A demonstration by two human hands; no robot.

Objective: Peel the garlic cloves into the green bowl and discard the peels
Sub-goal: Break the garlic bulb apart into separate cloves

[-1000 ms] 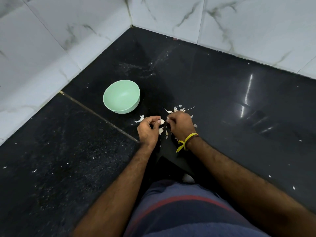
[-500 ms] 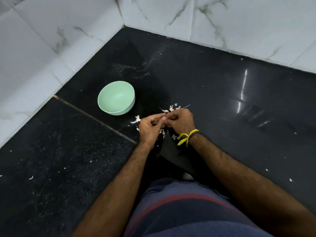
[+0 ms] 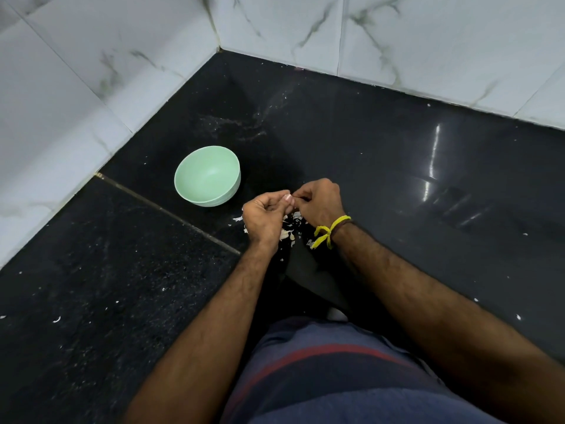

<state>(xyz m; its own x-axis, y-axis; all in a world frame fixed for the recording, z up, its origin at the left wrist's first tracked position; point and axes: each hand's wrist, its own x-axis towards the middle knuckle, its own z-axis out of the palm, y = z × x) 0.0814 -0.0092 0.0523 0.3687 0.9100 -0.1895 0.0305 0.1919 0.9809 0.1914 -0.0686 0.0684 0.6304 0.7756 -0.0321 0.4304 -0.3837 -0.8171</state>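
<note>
Bowl: round pale-green plastic bowl (image 3: 207, 175) on black stone counter (image 3: 382, 166), no cloves visible inside.
Hands: left hand (image 3: 265, 217) and right hand (image 3: 319, 201) pinch something tiny together, presumably a garlic clove.
Peels: white papery garlic peels (image 3: 289, 231) scattered beneath, undiscarded.
Progress: judged early.

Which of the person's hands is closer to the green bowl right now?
The left hand. It sits just beside the green bowl, on its near right side. The right hand is farther out, beyond the left one, their fingertips meeting over the peels.
</note>
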